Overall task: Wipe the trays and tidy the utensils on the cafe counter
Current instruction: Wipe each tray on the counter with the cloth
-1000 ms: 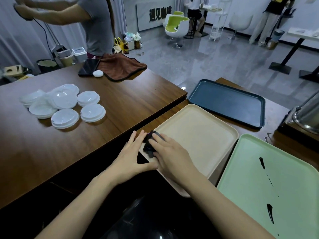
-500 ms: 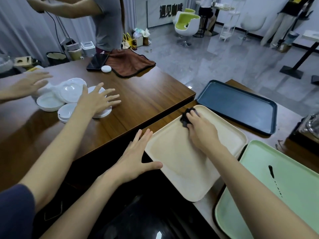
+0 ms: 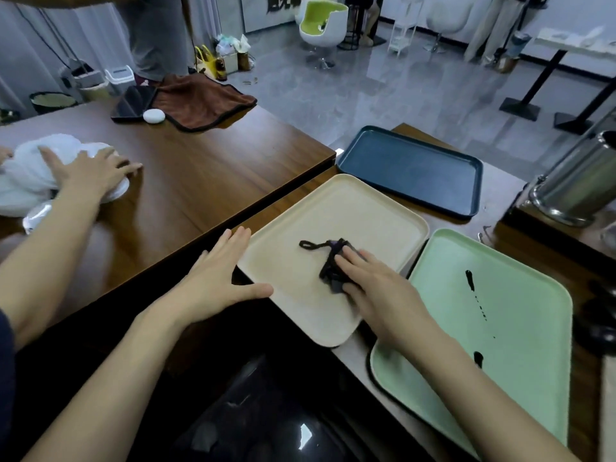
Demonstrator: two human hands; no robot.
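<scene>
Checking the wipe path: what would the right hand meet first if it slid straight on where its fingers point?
Beyond the dark cloth under the right hand, only bare beige tray, then probably its rim beside the wooden counter.

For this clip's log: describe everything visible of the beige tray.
The beige rectangular plastic-looking tray has rounded corners and a low raised rim. It lies flat, skewed on the counter, between the dark blue tray and the pale green tray. The left hand rests flat against its left rim; the right hand presses a small dark cloth onto its surface.
</scene>
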